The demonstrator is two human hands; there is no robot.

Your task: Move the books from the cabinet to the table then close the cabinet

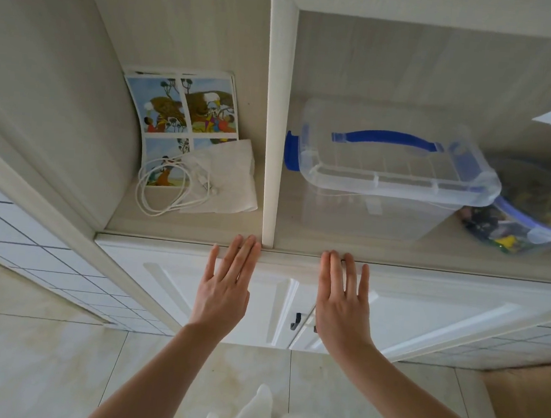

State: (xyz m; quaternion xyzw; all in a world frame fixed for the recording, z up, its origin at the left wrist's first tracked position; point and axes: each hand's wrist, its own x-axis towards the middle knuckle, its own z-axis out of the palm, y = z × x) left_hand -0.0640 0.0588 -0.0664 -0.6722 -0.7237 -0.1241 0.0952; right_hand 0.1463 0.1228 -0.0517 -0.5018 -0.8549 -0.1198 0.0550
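both hands [224,287] [342,301] flat on cabinet doors [167,286], grip empty | clear box [387,172] on shelf above

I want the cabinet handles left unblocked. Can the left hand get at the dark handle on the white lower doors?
Probably yes. The left hand lies flat on the white left door, fingers straight, holding nothing, and the dark metal handle shows uncovered between both hands.

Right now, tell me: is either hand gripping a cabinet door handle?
No: the left hand and right hand lie flat with straight fingers on the white cabinet doors.
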